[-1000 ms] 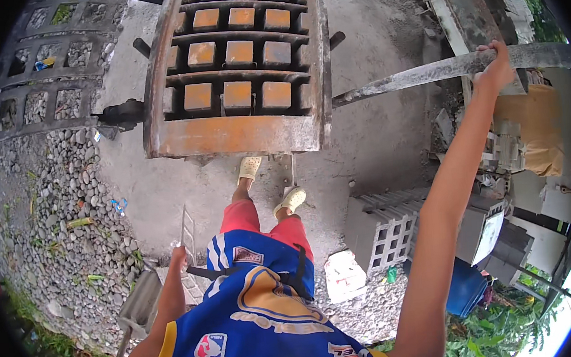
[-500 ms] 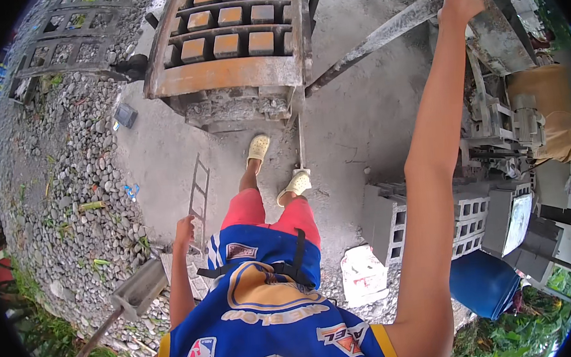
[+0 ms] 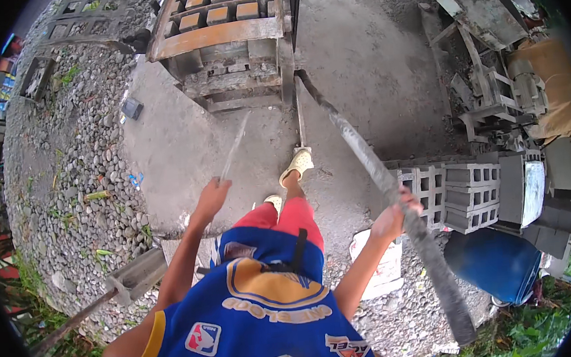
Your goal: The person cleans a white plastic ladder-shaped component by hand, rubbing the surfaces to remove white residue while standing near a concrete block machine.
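Note:
In my right hand [image 3: 394, 218] is a long grey metal lever bar [image 3: 371, 165], fingers wrapped round it. The bar slants from the lower right corner of a block-moulding machine [image 3: 221, 39] down past my right side. My left hand [image 3: 213, 196] is closed on a ladder-shaped metal frame [image 3: 236, 144], now seen nearly edge-on and blurred, held over the concrete in front of the machine. Rows of square, rust-orange-topped blocks [image 3: 218, 16] fill the machine's slotted top.
Hollow concrete blocks [image 3: 471, 194] are stacked at right, beside a blue drum [image 3: 490, 263] and a white sack [image 3: 379, 265]. River gravel [image 3: 77, 175] spreads at left. A long-handled metal trough [image 3: 136, 277] lies at lower left. A wooden rack [image 3: 487, 99] stands at far right.
My right hand has swung the lever bar down and back from the upper right. The metal frame has lifted and turned edge-on in my left hand. My left foot has stepped back.

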`<state>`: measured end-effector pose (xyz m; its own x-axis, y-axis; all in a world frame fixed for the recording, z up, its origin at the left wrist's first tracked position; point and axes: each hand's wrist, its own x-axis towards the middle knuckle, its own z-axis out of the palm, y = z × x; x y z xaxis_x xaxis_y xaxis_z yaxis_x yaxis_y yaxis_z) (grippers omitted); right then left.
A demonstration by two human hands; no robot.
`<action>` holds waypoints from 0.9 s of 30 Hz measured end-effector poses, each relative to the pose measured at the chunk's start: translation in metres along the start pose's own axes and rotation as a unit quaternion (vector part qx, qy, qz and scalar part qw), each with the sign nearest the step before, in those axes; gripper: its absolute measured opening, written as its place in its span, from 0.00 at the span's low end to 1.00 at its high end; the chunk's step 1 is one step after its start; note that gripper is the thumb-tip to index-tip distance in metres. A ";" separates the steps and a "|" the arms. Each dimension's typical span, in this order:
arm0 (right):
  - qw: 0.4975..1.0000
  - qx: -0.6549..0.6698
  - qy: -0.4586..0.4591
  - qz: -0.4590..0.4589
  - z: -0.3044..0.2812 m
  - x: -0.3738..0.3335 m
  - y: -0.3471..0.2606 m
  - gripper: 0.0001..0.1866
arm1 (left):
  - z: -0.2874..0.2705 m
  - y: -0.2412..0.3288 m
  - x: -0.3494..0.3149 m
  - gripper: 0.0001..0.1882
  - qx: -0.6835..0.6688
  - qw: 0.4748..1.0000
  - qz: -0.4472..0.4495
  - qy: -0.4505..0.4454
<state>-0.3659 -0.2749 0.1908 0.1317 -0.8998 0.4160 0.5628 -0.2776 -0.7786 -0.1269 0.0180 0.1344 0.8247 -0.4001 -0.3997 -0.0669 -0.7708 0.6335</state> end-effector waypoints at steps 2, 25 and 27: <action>0.997 0.025 0.022 0.064 -0.041 -0.052 0.001 0.15 | 0.031 0.032 0.018 0.24 0.053 0.994 0.096 0.014; 0.987 -0.075 0.039 0.134 -0.089 -0.122 -0.009 0.25 | 0.280 0.244 -0.053 0.12 0.217 0.827 0.469 -0.221; 0.977 -0.148 0.029 0.154 -0.104 -0.142 -0.010 0.25 | 0.300 0.220 -0.056 0.13 0.192 0.857 0.431 -0.206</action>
<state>-0.4752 -0.1800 0.0905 0.2058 -0.9711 0.1205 0.2430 -0.0686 -0.9676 -0.3559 -0.2780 0.0980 0.1126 -0.9833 -0.1430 -0.7964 -0.1754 0.5787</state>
